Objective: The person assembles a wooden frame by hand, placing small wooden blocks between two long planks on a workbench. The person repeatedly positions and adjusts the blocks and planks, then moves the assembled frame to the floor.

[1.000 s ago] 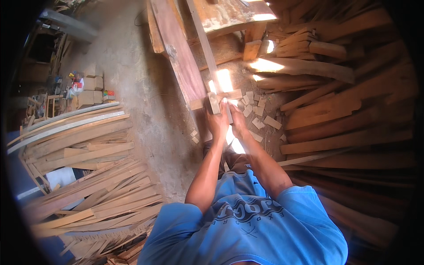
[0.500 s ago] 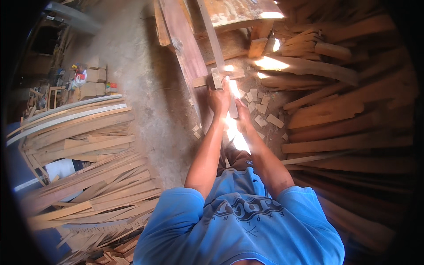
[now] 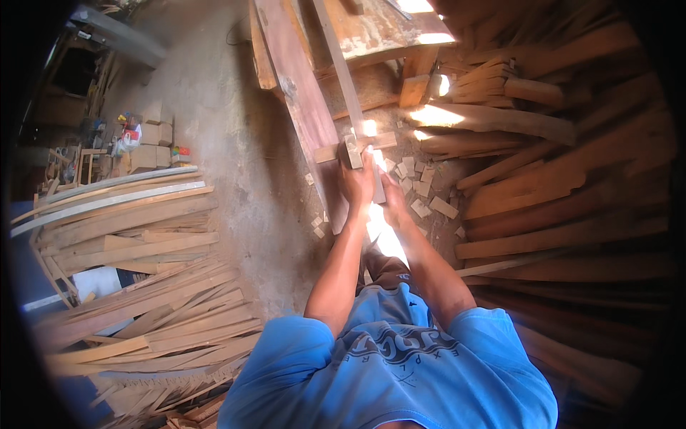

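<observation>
My left hand [image 3: 355, 179] is closed around a wooden cross-shaped tool [image 3: 328, 153], a crossbar with a short block on it, resembling a marking gauge. The tool lies across a long narrow wooden strip [image 3: 334, 53]. My right hand [image 3: 394, 198] grips the strip's near end, its fingers partly hidden. To the left of the strip, a wide reddish plank [image 3: 304, 93] slopes toward me from the workbench [image 3: 389, 41]. Bright sunlight washes out the area around the right hand and the strip.
Small wood offcuts [image 3: 443, 207] litter the floor beside my hands. Stacked boards [image 3: 529, 186] fill the right side. Thin strips [image 3: 157, 307] are piled at the left, with cardboard boxes [image 3: 151, 159] beyond them. Concrete floor [image 3: 229, 143] runs between.
My left hand and the cross-shaped tool have come slightly nearer to me along the strip. The right hand stays at the strip's end. The whole view has shifted a little.
</observation>
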Demonstrator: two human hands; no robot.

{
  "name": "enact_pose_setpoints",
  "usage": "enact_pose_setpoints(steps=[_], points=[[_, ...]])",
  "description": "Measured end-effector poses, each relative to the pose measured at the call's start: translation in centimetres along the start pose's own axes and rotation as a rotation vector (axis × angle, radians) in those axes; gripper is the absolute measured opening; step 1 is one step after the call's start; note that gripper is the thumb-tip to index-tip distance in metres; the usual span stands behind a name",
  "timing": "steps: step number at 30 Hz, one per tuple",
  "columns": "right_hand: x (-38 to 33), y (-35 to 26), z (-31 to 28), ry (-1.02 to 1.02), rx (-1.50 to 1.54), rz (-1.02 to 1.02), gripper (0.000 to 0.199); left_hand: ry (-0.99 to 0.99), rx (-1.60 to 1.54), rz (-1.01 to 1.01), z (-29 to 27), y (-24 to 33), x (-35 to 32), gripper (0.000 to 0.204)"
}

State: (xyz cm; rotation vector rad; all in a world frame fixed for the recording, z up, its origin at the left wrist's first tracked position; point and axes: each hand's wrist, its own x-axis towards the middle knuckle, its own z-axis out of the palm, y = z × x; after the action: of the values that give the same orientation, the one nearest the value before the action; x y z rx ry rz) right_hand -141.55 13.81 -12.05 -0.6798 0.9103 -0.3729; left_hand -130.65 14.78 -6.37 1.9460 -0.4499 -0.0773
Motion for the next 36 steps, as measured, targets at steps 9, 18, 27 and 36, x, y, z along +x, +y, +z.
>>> enact_pose_setpoints(steps=[9,18,27,36], points=[[-0.3,-0.6,0.3,0.048,0.035,0.078,0.060,-0.090,0.003,-0.131,0.5,-0.2,1.5,0.044],[0.3,-0.2,0.0,0.034,0.065,0.073,0.056,-0.082,-0.012,-0.108,0.3,1.0,1.9,0.053],[0.6,-0.2,-0.2,0.005,0.038,0.028,0.055,-0.075,-0.005,-0.125,1.2,0.0,2.3,0.053],[-0.2,-1.3,-0.1,0.017,-0.074,0.037,0.053,-0.086,0.089,-0.166,1.4,1.9,5.1,0.048]])
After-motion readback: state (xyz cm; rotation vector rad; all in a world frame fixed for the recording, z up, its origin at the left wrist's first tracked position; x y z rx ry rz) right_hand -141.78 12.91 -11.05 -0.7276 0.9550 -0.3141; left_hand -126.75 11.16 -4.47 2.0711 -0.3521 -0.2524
